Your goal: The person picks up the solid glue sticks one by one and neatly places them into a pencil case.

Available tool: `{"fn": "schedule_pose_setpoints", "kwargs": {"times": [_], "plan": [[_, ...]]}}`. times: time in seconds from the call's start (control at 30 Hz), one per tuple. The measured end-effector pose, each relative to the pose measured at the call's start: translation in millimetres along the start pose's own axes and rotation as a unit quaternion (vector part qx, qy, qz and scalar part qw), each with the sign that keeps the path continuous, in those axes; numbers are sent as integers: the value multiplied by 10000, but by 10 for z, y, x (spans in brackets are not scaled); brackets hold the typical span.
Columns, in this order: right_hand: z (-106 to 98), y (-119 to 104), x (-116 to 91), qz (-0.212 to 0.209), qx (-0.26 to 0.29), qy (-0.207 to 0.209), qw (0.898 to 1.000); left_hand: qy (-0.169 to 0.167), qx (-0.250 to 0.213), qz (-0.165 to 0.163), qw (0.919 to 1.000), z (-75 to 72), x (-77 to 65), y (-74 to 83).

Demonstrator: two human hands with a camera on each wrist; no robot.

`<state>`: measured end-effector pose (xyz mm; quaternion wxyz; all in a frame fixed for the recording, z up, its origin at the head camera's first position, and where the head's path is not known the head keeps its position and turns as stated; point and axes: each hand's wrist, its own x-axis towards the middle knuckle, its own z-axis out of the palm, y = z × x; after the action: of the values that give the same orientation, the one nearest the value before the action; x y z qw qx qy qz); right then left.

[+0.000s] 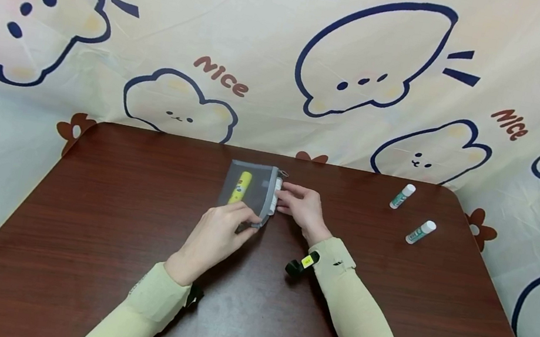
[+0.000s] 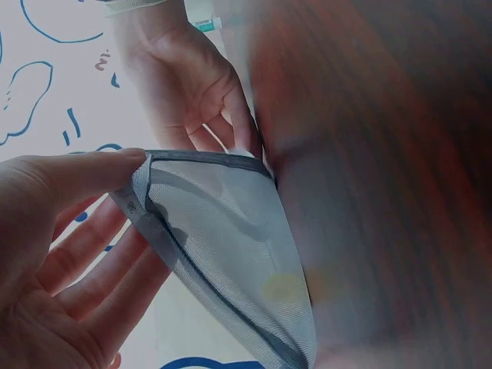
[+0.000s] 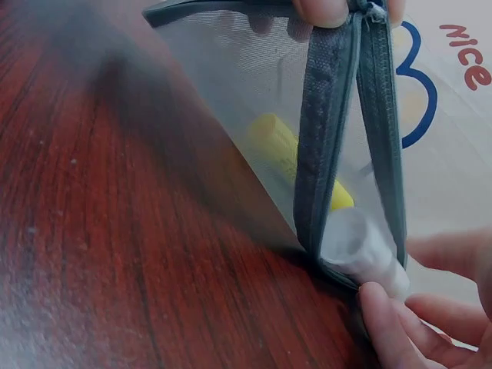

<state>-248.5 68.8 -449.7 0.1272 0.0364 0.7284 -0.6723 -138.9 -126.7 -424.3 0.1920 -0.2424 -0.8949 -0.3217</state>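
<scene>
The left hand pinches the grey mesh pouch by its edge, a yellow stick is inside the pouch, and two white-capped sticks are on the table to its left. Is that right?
Not quite: the two white-capped sticks are to the pouch's right, as the head view shows. The left hand does pinch the grey mesh pouch, with the yellow stick inside.

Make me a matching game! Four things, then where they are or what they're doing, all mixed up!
1. White cylindrical tube
2. Yellow cylindrical tube
3. Left hand
4. Two white-capped tubes with green labels

A. Inside the grey mesh zip pouch
B. On the brown wood-grained table's right side
C. In the right hand, at the pouch's mouth
D. Pinching the pouch's edge

Pairs: 1-C; 2-A; 3-D; 4-B
</scene>
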Motion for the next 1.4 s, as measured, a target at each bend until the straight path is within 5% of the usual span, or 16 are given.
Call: {"fn": "schedule_pose_setpoints", "kwargs": {"times": [0.27,1.4], "plan": [[36,14,8,-130,166,-231,9995,2,4,21,10000,-6,-3,-5],[-135,-40,-93,-793,5,228,9966,23,-50,103,9999,16,-1,-1]]}}
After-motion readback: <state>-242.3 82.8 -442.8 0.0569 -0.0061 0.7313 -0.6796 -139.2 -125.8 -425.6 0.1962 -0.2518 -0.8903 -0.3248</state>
